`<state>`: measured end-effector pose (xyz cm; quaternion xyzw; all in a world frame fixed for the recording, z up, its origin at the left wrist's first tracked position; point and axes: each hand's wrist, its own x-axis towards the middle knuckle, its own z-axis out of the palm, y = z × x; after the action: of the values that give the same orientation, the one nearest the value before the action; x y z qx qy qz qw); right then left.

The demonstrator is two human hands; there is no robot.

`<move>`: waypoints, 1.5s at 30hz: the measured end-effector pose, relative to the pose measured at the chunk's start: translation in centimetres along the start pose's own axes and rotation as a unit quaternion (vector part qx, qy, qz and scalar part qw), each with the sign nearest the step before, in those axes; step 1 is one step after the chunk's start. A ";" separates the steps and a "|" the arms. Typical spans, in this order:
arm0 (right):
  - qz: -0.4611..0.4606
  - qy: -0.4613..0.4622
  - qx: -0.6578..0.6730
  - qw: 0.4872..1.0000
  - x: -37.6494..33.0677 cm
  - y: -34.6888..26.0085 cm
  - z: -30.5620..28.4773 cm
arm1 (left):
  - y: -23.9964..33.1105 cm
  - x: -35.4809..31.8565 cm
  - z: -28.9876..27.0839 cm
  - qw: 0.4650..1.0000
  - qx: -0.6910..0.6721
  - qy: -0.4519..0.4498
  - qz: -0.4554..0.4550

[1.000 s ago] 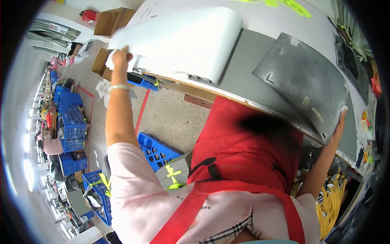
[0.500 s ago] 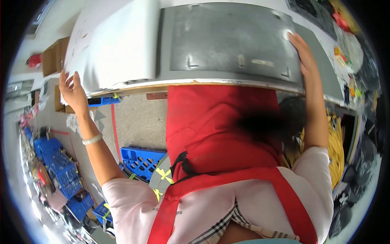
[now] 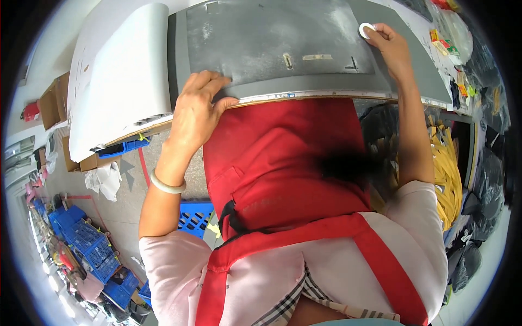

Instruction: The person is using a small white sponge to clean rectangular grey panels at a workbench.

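A dark grey panel (image 3: 255, 41) with whitish smears, small slots and tape pieces lies on a lighter grey sheet (image 3: 304, 84) on the worktable. My right hand (image 3: 394, 51) pinches a small round white disc (image 3: 366, 30) between thumb and fingers, just beyond the panel's right edge. Spread on the table's front edge, by the panel's near left corner, is my left hand (image 3: 196, 106); its fingers reach onto the grey sheet and hold nothing. To the left of this hand, a large white sheet (image 3: 128, 65) curls over at its right side.
Blue crates (image 3: 89, 242) and a cardboard box (image 3: 57, 103) stand at the left. Yellow cloth (image 3: 443, 174) hangs below the table at the right, near black bags (image 3: 478, 217). Small packets (image 3: 443, 43) and clear plastic lie at the table's right end.
My left hand has come from beyond the table's left end to its front edge near the panel. My right hand has shifted off the panel's edge, with the white disc now plainly seen.
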<state>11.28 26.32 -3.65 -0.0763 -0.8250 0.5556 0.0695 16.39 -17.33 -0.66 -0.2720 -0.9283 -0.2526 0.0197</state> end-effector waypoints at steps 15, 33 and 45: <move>0.026 -0.005 0.136 0.990 -3.6 -0.2 -0.6 | 0.1 -0.5 0.7 0.999 -0.007 0.049 0.014; 0.019 -0.008 0.123 0.992 -4.6 -0.5 -0.8 | 0.4 -0.6 1.4 0.995 -0.001 0.090 0.035; 0.040 0.011 0.125 0.991 -4.1 1.3 -1.1 | 0.0 -0.8 1.7 0.993 0.007 0.105 0.048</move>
<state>15.60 26.99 -4.59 -0.1060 -0.7447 0.6557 0.0654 17.24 -16.93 -2.31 -0.2877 -0.9089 -0.2722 0.1306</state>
